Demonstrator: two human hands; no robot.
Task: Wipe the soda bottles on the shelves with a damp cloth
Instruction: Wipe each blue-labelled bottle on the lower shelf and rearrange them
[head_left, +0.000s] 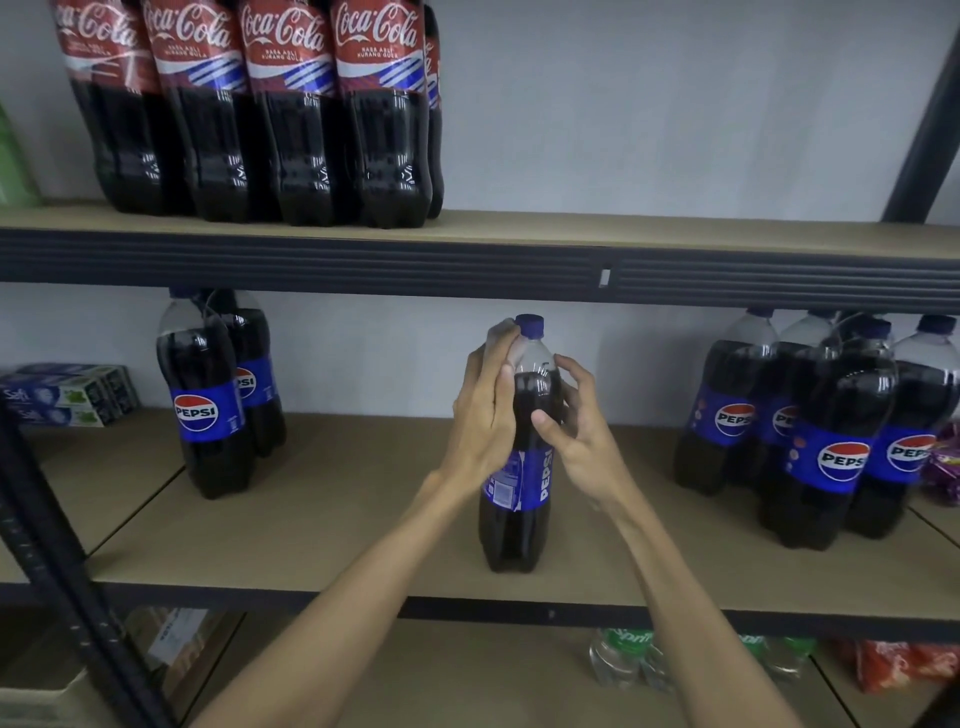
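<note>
Tan board shelves (337, 519), pale grey wall (675, 104)

pepsi on mid-shelf btls (540, 478), coca-cola on top btls (288, 47)

We see Coca-Cola bottles (249, 104) standing on the upper shelf (675, 234). On the middle shelf (311, 545) we find Pepsi bottles (831, 441) and, far left, small boxes (67, 395).
</note>
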